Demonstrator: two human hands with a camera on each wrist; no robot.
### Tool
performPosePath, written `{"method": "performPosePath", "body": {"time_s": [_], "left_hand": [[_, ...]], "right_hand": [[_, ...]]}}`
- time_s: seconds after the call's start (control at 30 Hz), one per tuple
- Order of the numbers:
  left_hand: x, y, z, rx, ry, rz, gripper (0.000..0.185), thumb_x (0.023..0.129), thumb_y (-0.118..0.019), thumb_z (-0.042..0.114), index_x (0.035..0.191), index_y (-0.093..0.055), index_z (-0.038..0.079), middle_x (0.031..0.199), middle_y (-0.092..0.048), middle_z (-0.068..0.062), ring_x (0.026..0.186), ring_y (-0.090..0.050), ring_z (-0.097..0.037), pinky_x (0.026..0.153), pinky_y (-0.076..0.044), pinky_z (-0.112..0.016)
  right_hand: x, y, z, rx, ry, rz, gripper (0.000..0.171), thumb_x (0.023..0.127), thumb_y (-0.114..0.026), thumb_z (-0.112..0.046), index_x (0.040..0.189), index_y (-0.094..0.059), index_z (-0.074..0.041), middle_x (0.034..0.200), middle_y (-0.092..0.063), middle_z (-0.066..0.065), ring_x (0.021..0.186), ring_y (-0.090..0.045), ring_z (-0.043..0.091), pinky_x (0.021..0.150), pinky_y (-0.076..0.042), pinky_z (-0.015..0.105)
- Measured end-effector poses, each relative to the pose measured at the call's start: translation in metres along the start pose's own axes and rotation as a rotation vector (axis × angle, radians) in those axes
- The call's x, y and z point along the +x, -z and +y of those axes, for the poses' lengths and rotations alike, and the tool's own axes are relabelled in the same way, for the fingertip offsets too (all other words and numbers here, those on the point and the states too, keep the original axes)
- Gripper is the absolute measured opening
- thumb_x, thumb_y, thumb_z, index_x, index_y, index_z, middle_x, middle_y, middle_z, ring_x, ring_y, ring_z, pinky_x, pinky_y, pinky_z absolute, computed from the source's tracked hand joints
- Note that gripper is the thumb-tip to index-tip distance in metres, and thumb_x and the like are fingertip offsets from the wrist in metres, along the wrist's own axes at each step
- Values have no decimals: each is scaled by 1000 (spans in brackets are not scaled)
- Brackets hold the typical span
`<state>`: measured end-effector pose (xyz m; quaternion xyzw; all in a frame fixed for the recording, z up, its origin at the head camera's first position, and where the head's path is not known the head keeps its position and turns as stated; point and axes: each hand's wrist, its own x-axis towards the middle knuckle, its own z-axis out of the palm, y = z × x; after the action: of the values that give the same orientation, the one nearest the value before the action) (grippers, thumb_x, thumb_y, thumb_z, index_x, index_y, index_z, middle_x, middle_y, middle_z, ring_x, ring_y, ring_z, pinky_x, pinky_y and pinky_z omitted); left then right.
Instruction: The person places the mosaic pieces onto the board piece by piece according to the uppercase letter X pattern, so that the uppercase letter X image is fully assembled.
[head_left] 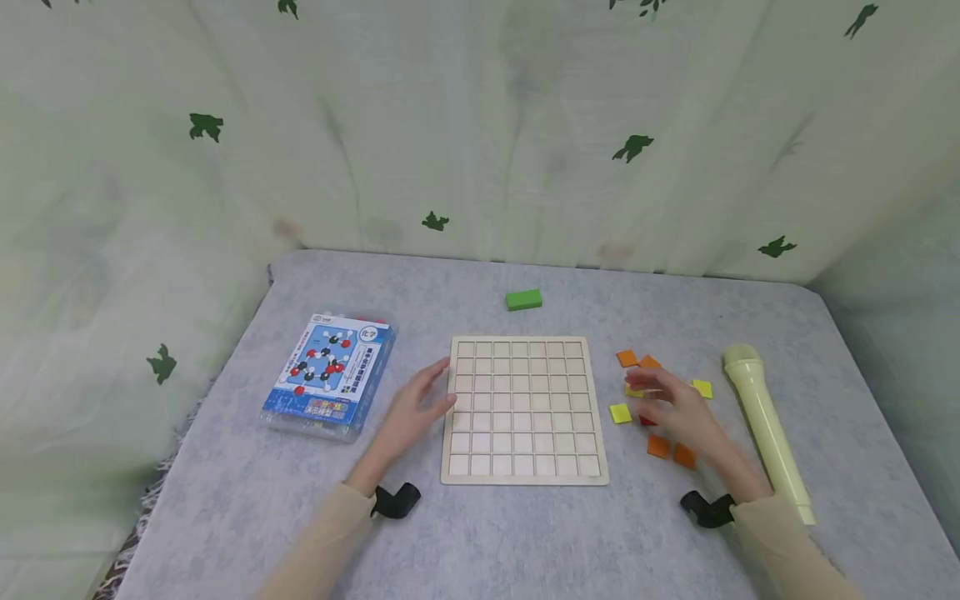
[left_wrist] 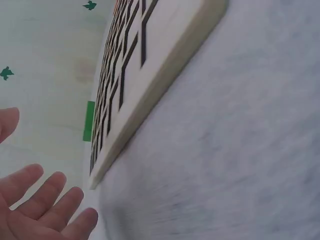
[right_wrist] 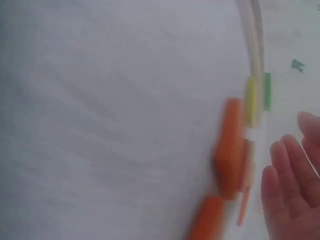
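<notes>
- The left hand (head_left: 415,410) lies flat with fingers straight, fingertips touching the left edge of the pale wooden grid board (head_left: 522,410); it grips nothing.
- The right hand (head_left: 675,408) hovers, fingers relaxed and spread, over small flat square tiles in orange (head_left: 627,358), yellow (head_left: 620,413) and red, which lie just right of the board; it holds none of them, though the view is blurred.
- The tiles look thin, stiff and light, probably slippery against cloth; pinching one by opposite edges should suit.
- Beyond the right hand lies a cream plastic tube (head_left: 765,421); left of the left hand, a blue boxed molecular model kit (head_left: 330,375); a green block (head_left: 523,299) sits farther back.
</notes>
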<state>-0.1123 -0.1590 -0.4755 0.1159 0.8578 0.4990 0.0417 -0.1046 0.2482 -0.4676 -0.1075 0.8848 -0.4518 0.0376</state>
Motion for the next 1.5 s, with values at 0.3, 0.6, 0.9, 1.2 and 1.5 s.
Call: {"method": "performPosePath", "body": {"time_s": [0.3, 0.6, 0.9, 1.2, 1.5], "left_hand": [[-8, -4, -10, -17, 133, 34, 58, 89, -67, 17, 143, -45, 8, 153, -25, -22, 142, -17, -36, 112, -13, -55], [-9, -4, -18, 76, -33, -52, 62, 84, -70, 4, 140, -45, 0, 149, -36, -17, 142, -14, -39, 112, -4, -57], [-11, -3, -21, 140, -111, -93, 61, 85, -69, 5, 140, -45, -1, 150, -34, -14, 142, -11, -40, 112, -1, -57], [-11, -3, -20, 139, -120, -100, 60, 86, -68, 6, 141, -44, -2, 151, -34, -14, 142, -10, -40, 112, 1, -56], [-12, -3, -21, 120, -129, -93, 59, 87, -67, 7, 141, -45, -1, 150, -34, -15, 142, -11, -41, 112, 1, -57]], "right_hand": [[-4, -10, 5, -45, -65, -70, 36, 83, -70, 3, 117, -60, -3, 113, -64, 12, 103, -60, 29, 89, -50, 46], [-2, -12, 5, -144, 21, -114, 36, 77, -74, 5, 110, -64, -5, 111, -62, 8, 101, -59, 28, 88, -48, 46], [4, -13, 0, -146, 58, -112, 32, 78, -72, 6, 107, -64, -6, 106, -63, 5, 96, -59, 24, 82, -51, 44], [36, -28, -36, -63, 109, -126, 33, 81, -72, 2, 112, -63, -6, 110, -62, 4, 100, -58, 25, 89, -48, 44], [87, -70, -71, -48, 165, -182, 31, 81, -72, 2, 111, -64, -2, 107, -63, 8, 97, -58, 26, 86, -49, 39]]}}
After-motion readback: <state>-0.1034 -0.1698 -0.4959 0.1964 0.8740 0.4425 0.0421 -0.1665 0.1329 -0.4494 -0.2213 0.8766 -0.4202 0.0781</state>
